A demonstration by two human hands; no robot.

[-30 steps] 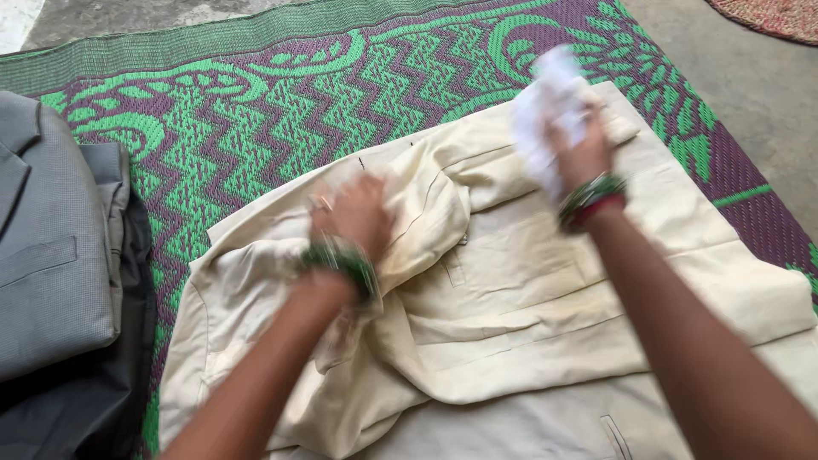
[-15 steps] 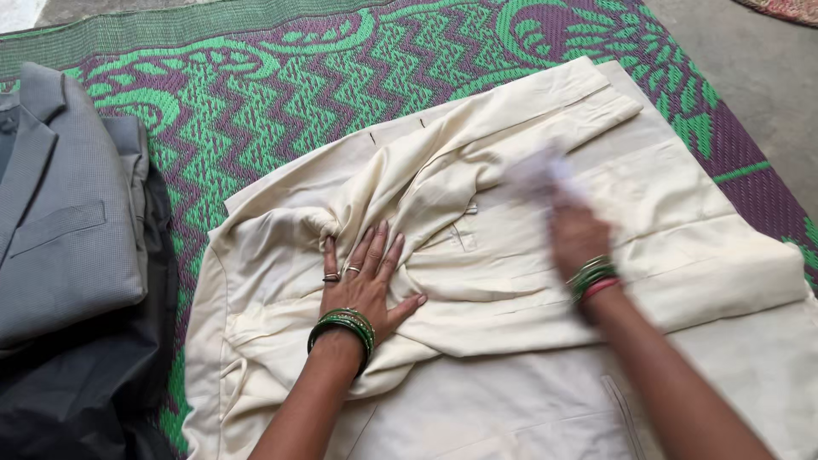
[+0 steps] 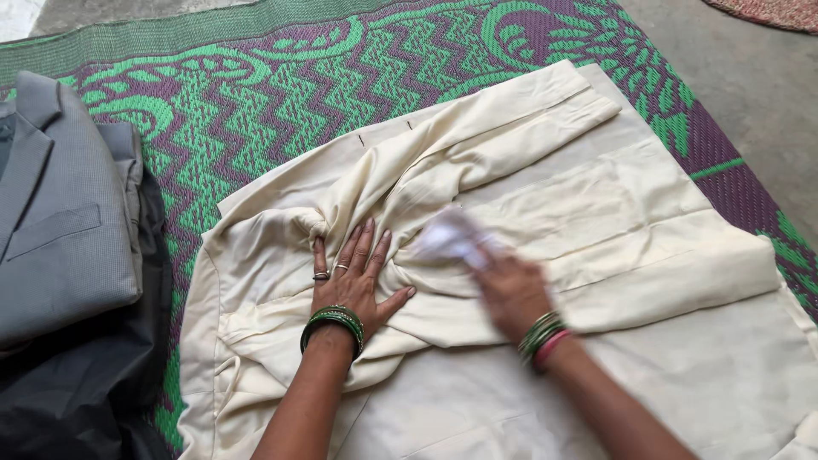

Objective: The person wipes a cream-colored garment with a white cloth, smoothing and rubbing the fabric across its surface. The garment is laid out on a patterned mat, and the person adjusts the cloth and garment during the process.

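Cream jacket [image 3: 596, 221] spread flat on a green and purple woven mat [image 3: 281, 94], seen from the head camera. Left hand [image 3: 354, 273] pressed open, fingers splayed, pinning a bunched fold. Right hand [image 3: 511, 294] blurred, clenched around a white cloth [image 3: 452, 238] touching the fabric. Best wiped with steady strokes, fold kept pinned. Folded grey jacket [image 3: 60, 221] at left.

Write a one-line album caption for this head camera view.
Left hand pins a cream garment flat; right hand grips a white cloth.
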